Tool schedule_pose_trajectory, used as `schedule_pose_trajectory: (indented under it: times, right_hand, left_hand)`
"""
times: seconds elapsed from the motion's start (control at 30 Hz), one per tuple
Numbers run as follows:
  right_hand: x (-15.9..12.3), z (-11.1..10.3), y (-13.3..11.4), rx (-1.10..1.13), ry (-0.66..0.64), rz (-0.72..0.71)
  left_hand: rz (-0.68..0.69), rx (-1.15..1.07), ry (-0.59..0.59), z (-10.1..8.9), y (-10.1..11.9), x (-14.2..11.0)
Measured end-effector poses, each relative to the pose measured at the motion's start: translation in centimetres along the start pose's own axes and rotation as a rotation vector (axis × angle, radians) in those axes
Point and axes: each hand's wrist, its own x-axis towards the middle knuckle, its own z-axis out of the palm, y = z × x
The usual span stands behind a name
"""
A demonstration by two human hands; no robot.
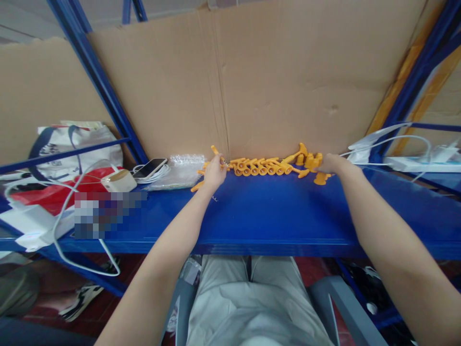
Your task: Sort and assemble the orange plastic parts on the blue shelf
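Note:
My left hand [215,174] is closed around a yellow plastic piece [214,150] that sticks up above the fingers, with a small metal spiral beside it. Under and to the left of this hand lie more yellow pieces [197,186]. A row of yellow plastic parts with round cup ends [262,170] runs along the table to the right. At the far end of that row my right hand [329,163] reaches to a cluster of small yellow pieces [310,160]; its fingertips are hidden. A loose yellow piece [320,179] lies just in front of it.
Clear plastic bags [180,174], a phone [150,168] and a white charger [118,181] with cables lie on the left of the blue table [259,216]. Power strips stand at both sides. A cardboard sheet [273,77] walls the back. Another person's leg shows lower left.

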Motion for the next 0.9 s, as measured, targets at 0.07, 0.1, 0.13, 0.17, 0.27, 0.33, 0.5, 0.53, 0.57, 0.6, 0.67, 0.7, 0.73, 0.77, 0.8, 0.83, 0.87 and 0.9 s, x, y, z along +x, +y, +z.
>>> schedule_pose_trajectory:
  times: [0.07, 0.1, 0.13, 0.17, 0.27, 0.33, 0.5, 0.53, 0.57, 0.6, 0.67, 0.7, 0.73, 0.77, 0.8, 0.83, 0.87, 0.9]
  right_hand:
    - [-0.4, -0.4, -0.6, -0.070, -0.166, -0.006]
    - [-0.7, -0.6, -1.0, -0.095, -0.219, -0.026]
    - [-0.9, -0.9, -1.4, -0.088, -0.244, -0.057]
    - [-1.2, -1.1, -1.9, -0.058, -0.259, -0.082]
    - [-2.2, -1.2, -3.4, 0.114, -0.311, -0.097]
    - [-2.8, -0.8, -4.6, 0.186, -0.306, -0.113]
    - [-3.9, 1.4, -7.7, 0.303, -0.342, -0.269]
    - [-4.1, 1.8, -8.2, 0.333, -0.337, -0.303]
    - [-4.2, 2.2, -8.7, 0.352, -0.325, -0.333]
    - [-4.4, 2.6, -9.2, 0.352, -0.304, -0.355]
    - [-4.6, 3.0, -9.8, 0.305, -0.260, -0.385]
    - [-4.6, 3.1, -10.0, 0.265, -0.239, -0.400]
    - [-4.7, 3.2, -10.2, 0.221, -0.217, -0.417]
    - [-4.7, 3.2, -10.3, 0.179, -0.191, -0.437]
    - [-4.7, 3.2, -10.4, 0.141, -0.159, -0.459]
    - [-4.7, 3.2, -10.5, 0.109, -0.133, -0.482]
    - [-4.6, 3.2, -10.6, 0.083, -0.111, -0.500]
    - [-4.6, 3.1, -10.7, 0.065, -0.095, -0.515]
  left_hand:
    - [-0.005, -0.007, 0.014, -0.2, 0.1, 0.1]
    - [-0.004, -0.008, 0.021, -0.3, 0.1, 0.1]
    - [0.000, -0.008, 0.028, -0.4, 0.1, 0.1]
    - [0.007, -0.006, 0.033, -0.4, 0.1, 0.1]
    - [0.055, 0.002, 0.054, -0.5, 0.1, 0.0]
    - [0.079, 0.008, 0.095, -0.5, 0.2, -0.1]
    - [0.056, 0.007, 0.160, -0.4, 0.2, 0.0]
    - [0.054, 0.007, 0.151, -0.3, 0.2, 0.0]
    - [0.055, 0.007, 0.141, -0.3, 0.2, 0.0]
    - [0.061, 0.007, 0.131, -0.2, 0.2, 0.0]
    - [0.087, 0.009, 0.124, 0.0, 0.2, 0.0]
    - [0.107, 0.010, 0.124, 0.1, 0.2, 0.0]
    - [0.131, 0.012, 0.121, 0.2, 0.2, -0.1]
    - [0.157, 0.015, 0.113, 0.2, 0.2, -0.1]
    - [0.184, 0.019, 0.100, 0.3, 0.2, -0.2]
    - [0.208, 0.024, 0.082, 0.4, 0.3, -0.3]
    - [0.228, 0.031, 0.056, 0.4, 0.4, -0.3]
    - [0.242, 0.042, 0.023, 0.4, 0.6, -0.4]
